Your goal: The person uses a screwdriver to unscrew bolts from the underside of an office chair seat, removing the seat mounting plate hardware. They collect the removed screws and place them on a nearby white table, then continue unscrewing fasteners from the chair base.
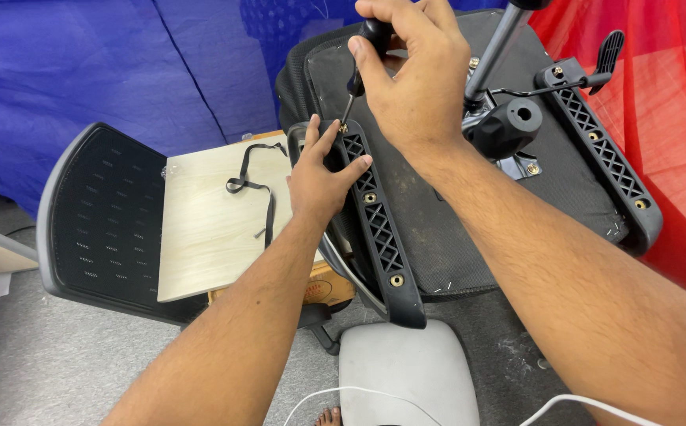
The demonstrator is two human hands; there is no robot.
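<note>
An office chair seat (453, 221) lies upside down in front of me, its black underside facing up. My left hand (319, 173) grips the near black armrest bracket (378, 229) at its upper end. My right hand (410, 67) is closed around a black-handled screwdriver (356, 75), whose tip sits on a brass screw at the top of that bracket. More brass screws show lower along the bracket. A second armrest bracket (607, 158) runs along the seat's far right side.
The chair's metal gas-lift column (497, 51) and black mechanism knob (508, 126) rise from the seat's middle. A mesh chair backrest (98, 221) lies at left beside a light wooden board (209, 229) with a black strap. Blue and red sheets hang behind; a grey plastic part (406, 375) lies near.
</note>
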